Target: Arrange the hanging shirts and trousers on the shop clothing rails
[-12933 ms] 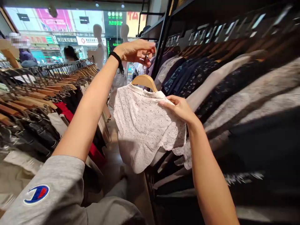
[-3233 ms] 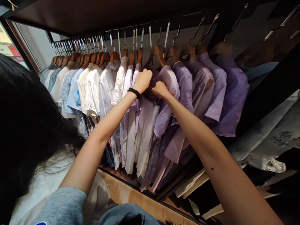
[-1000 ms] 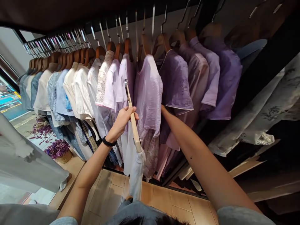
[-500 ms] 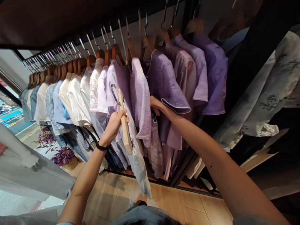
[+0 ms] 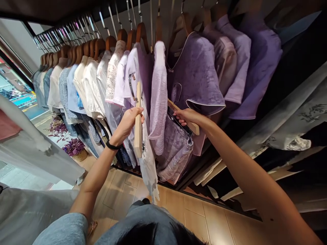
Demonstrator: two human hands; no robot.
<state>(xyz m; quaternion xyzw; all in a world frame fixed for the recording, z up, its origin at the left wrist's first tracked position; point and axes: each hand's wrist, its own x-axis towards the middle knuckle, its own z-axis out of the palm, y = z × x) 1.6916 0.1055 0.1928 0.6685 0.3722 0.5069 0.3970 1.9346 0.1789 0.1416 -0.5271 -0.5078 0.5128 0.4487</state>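
Wooden clip hangers sit in both of the person's hands, in front of a crowded clothes rail of shirts on brown wooden hangers [image 5: 122,35] that runs from the upper left corner toward the upper right. The left hand [image 5: 129,120], with a black band at the wrist, is closed around a pale wooden clip hanger [image 5: 138,119] that stands almost upright, its metal hook at the top and a white garment [image 5: 149,166] hanging from its lower end toward the tan tiled floor [image 5: 178,211]. The right hand [image 5: 187,117] grips a second wooden clip hanger [image 5: 182,115], which lies tilted, its long axis running from upper left down to lower right, with a pair of crumpled lilac shorts [image 5: 173,153] clipped beneath it. A pale lilac short-sleeved shirt [image 5: 158,95] on the rail hangs between the two hangers. A darker purple top [image 5: 196,75] hangs just above the right hand. Both held hangers sit below the rail, apart from each other, each nearest its own hand.
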